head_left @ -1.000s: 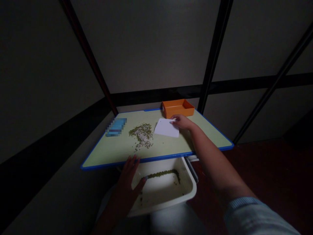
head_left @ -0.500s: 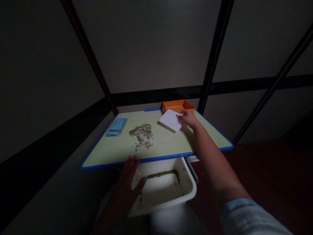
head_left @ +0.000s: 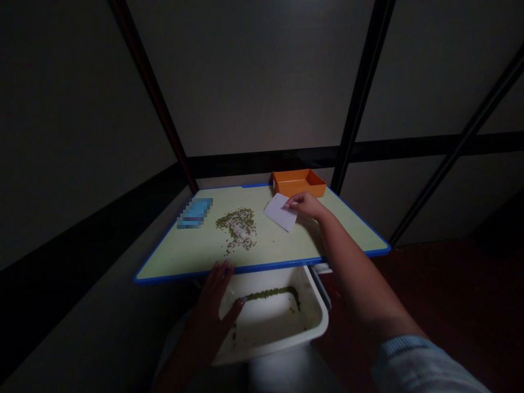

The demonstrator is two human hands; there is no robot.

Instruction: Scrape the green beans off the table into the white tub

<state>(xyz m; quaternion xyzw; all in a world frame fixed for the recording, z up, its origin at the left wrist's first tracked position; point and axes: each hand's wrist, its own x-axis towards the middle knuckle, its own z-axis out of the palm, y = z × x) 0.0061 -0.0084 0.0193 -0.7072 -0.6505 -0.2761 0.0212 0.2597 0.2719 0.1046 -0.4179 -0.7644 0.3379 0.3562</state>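
Observation:
Between the fingers and thumb of my right hand (head_left: 308,206) is a thin white card (head_left: 281,213) with a small hole near one corner. It is held tilted over the right half of the table, its lower edge at or close to the surface. To its left lies a spread pile of small green and whitish grains (head_left: 237,226). My left hand (head_left: 215,300) has its fingers apart at the left rim of a white plastic tub (head_left: 282,341), fingertips by the table's front edge. Inside the tub, a line of green grains (head_left: 268,293) runs along the far side.
The pale yellow-green table (head_left: 196,256) has a blue rim. At its back right stands an orange open box (head_left: 305,188). A blurred blue item (head_left: 195,213) lies on the left. Dark-framed panels (head_left: 262,82) rise behind, and reddish floor (head_left: 442,295) shows at right.
My right hand has moved the white card a little left and down, toward the table surface. My left hand and the grain pile look the same.

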